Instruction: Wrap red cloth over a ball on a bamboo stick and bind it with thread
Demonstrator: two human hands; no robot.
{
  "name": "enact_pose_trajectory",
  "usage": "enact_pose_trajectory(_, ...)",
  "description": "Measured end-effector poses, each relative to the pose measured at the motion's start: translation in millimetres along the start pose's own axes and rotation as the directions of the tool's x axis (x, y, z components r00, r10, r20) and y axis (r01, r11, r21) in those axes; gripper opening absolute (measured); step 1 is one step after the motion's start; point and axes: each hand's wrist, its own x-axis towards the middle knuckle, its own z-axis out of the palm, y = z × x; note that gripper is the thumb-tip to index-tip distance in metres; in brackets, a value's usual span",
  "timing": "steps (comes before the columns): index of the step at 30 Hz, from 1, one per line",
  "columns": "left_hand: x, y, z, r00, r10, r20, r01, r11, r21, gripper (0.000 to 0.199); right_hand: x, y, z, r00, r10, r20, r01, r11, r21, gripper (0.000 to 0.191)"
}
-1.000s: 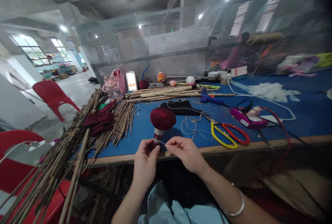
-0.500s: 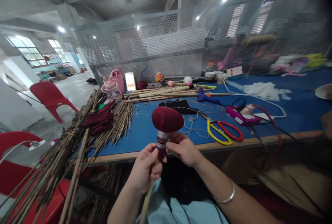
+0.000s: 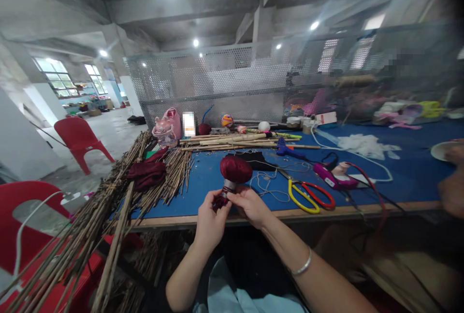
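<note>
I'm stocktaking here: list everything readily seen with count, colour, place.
Bundle: one, maroon, centre front
Crumpled cloth: one, maroon, left
Thin sticks: many, brown, left
Pale rods: several, tan, back
Scissors: one pair, yellow and red, right
Cord: one tangle, grey, mid-table
Flat cloth: one, black, mid-table
Gun-shaped tool: one, blue, back right
Boxy device: one, magenta, right
Plastic heap: one, white, right
Container: one, pink, back left
Striped ball: one, multicoloured, back
Chairs: at least two, red, left
Tabletop: one, blue, centre
Perforated partition: one, grey, behind table
Another person's arm: one, blurred, right edge
Bracelet: one, silver, right forearm
Left hand: one, bare, on bundle
Right hand: one, bare, on bundle
</note>
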Motion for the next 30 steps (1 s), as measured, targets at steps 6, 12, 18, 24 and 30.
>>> enact_pose_trajectory(6, 5, -7, -4.4, 0.997, -0.072, -0.036, 0.069, 0.994, -0.090, 0.028, -12, -6, -13, 0.989, -0.064, -0.133, 0.005, 0.915, -0.402, 0.023)
enact_pose_trajectory(12, 3, 5, -7.5, 0.962, -0.272, 0.012, 0.257, 0.894, -0.366, 0.032, -15, -11, -11, 0.989, -0.016, -0.148, -0.028, 0.957, -0.288, 0.026)
enact_pose_trajectory(18, -4, 24, -10.4, 0.868, -0.360, 0.341, 0.496, 0.656, -0.570, 0.037, -10, -5, -8, 0.996, 0.028, -0.088, -0.033, 0.998, -0.056, 0.029)
enact_pose_trajectory(24, -5, 10, -2.6, 0.782, -0.467, 0.412, 0.618, 0.501, -0.605, 0.041, -10, -7, -6, 0.988, 0.146, 0.046, -0.149, 0.986, 0.071, 0.039)
enact_pose_trajectory(30, -7, 8, -3.6, 0.929, -0.352, 0.111, 0.369, 0.884, -0.287, 0.044, -8, -3, -5, 0.997, 0.083, -0.008, -0.082, 0.989, 0.120, 0.032)
